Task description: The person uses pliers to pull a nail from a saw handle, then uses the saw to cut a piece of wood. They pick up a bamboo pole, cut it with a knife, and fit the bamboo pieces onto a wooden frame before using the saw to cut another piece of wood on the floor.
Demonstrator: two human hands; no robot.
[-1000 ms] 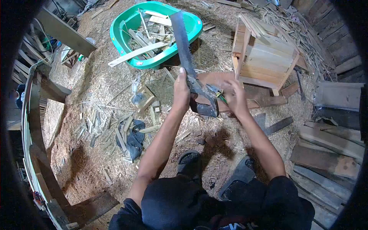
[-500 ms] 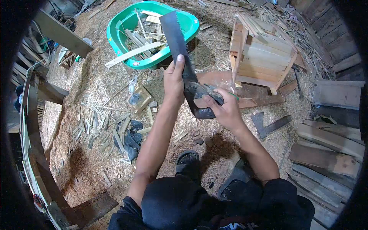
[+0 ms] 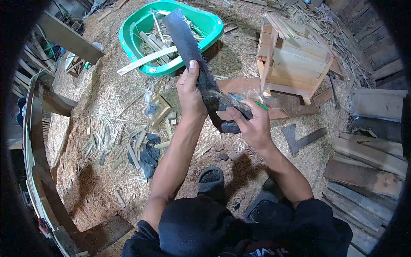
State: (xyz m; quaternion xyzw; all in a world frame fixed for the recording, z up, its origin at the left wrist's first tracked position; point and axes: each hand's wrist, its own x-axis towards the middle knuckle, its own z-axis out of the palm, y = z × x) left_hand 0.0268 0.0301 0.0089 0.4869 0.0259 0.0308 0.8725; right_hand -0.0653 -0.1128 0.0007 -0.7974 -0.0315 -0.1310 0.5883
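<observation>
A hand saw (image 3: 183, 38) with a wide dark blade points up and to the left, its toothed edge on the right. My left hand (image 3: 191, 92) grips the blade near the handle, thumb lying along the metal. At the dark saw handle (image 3: 230, 127), my right hand (image 3: 253, 122) is closed with its thumb pressed against the grip. A slim green tool with a metal tip (image 3: 261, 105) is also held in the fingers of my right hand, its tip lying over the handle.
A green tub (image 3: 128, 47) of wood scraps is ahead. A slatted wooden box (image 3: 295, 64) stands at right on a brown board (image 3: 295, 107). An axe head with a short handle (image 3: 311, 138) lies on the shavings. Planks (image 3: 368, 156) are stacked at far right.
The saw blade has tilted further left, with my left hand moving slightly left and down. The green tool's tip shows more clearly above the handle.
</observation>
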